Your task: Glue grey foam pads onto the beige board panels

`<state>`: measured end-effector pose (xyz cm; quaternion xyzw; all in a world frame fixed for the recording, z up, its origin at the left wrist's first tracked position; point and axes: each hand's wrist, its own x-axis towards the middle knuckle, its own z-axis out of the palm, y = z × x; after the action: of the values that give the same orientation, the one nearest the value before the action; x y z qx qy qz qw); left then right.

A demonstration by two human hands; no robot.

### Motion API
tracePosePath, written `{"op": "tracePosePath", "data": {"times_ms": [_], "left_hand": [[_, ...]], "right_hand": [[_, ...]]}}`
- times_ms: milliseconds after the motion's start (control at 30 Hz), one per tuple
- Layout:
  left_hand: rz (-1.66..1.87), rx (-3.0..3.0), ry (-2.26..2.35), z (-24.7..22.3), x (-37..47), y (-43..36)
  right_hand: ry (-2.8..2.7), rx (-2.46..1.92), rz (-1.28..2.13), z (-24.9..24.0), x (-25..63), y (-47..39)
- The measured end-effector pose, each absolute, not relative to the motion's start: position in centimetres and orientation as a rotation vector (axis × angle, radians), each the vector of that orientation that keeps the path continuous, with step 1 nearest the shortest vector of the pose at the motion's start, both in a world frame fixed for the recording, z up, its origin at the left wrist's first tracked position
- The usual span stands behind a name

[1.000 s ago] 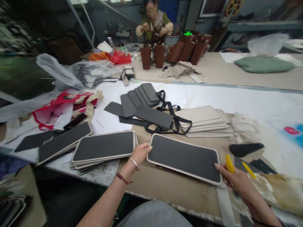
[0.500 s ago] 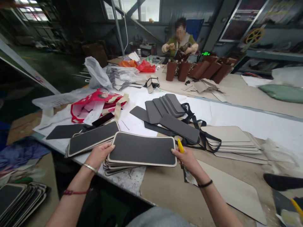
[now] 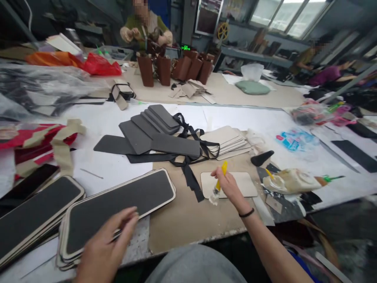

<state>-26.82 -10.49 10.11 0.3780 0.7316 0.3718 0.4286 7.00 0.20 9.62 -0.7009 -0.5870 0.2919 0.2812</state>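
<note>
OK, brush over tbl, bkgd windows

Right hand — yellow-handled brush

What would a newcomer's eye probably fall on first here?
Probably the yellow-handled brush in the right hand, seen over a pale panel right of centre. Next may come the stack of cream-edged dark panels by the left hand, then the bright red plastic bag at the back left.
</note>
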Motion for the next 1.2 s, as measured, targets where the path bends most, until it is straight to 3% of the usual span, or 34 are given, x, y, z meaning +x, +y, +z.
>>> {"op": "tracePosePath", "data": {"times_ms": [167,333,467,633,900,1067,1200], "left_hand": [[0.694,1.603,1.371,5.3,-12.9,-8.2],[0.531,2.076,1.209,-1.1,-7.2,-5.2],[0.452,2.363,1.220,-3.0,-5.7,-3.3],[0.602,2.574,1.235,-3.9,-5.5,-3.1],[0.661,2.685,1.241,-4.0,-5.0,-3.1],[0.617,2.666,1.283,-4.2,-4.7,-3.1],[0.613,2.611,1.319,-4.8,-4.7,-3.4]], "right_hand": [[-1.179,-1.954,0.899,7.5,13.2,-0.8],[-1.035,-1.813,1.074,4.7,12.8,-0.9],[-0.992,-1.677,1.128,2.2,11.3,-0.3],[-1.029,-1.873,0.929,0.7,16.0,-0.7],[-1.108,-2.249,0.480,1.7,28.3,-2.0],[-1.222,-2.297,0.295,3.1,29.9,-1.8],[-1.238,-2.190,0.346,4.6,29.4,-1.7]]}}
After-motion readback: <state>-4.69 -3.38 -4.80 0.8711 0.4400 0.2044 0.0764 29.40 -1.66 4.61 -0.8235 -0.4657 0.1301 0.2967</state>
